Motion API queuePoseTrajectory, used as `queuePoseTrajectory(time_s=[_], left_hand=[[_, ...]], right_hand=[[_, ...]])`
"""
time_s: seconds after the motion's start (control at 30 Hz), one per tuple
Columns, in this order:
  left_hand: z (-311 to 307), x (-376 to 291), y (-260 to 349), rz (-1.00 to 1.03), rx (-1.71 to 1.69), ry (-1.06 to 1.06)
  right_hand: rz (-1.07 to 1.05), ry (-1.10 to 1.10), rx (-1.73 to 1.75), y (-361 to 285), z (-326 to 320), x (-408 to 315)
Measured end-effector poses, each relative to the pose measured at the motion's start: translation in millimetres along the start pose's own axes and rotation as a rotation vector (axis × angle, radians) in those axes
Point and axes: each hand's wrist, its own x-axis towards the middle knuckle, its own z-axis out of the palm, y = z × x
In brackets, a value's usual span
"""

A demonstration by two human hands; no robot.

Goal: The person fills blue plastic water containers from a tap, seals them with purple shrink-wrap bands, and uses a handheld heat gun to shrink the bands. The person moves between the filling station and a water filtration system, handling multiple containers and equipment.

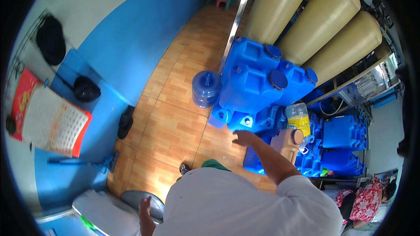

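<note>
My right hand [243,138] reaches out over the tiled floor, near the lower blue plastic jugs [242,121]; its fingers look bent and I cannot tell if they touch anything. Low at the left, my left hand [145,204] hangs beside a round grey metal lid or basin [157,207], and its grip is unclear. Larger blue jerrycans [247,88] with dark screw caps are stacked ahead. A clear blue round water bottle [206,90] stands upright on the floor beside them. Close to my right forearm are a tan jerrycan [284,144] and a clear plastic bottle with a yellow label [299,121].
Tall tan cylindrical tanks [323,16] stand behind a metal-edged frame [238,19]. More blue jerrycans [344,132] are at the right, with a person in a red floral top [366,201] beyond. A calendar [60,123] and caps [51,40] hang along the left wall.
</note>
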Motion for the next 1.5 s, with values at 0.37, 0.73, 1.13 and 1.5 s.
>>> queuePoseTrajectory(time_s=[0.37, 0.73, 1.13, 1.5], left_hand=[[-215.8, 122.2, 474.9, 0.594, -0.303, 0.074], [-240.5, 288.7, 531.5, 0.139, 0.482, -0.145], [-304.4, 476.7, 1056.9, 0.666, 0.535, -0.047], [-228.2, 498.7, 1443.6, 0.707, 0.362, -0.214]], right_hand=[[0.058, -0.147, 0.228, -47.1, -86.2, 154.1], [0.064, 0.49, 0.366, -15.3, -320.3, 426.9], [0.483, 0.11, 0.472, 97.0, -361.7, 564.2], [0.487, -0.008, 0.595, 231.4, -574.4, 770.2]])
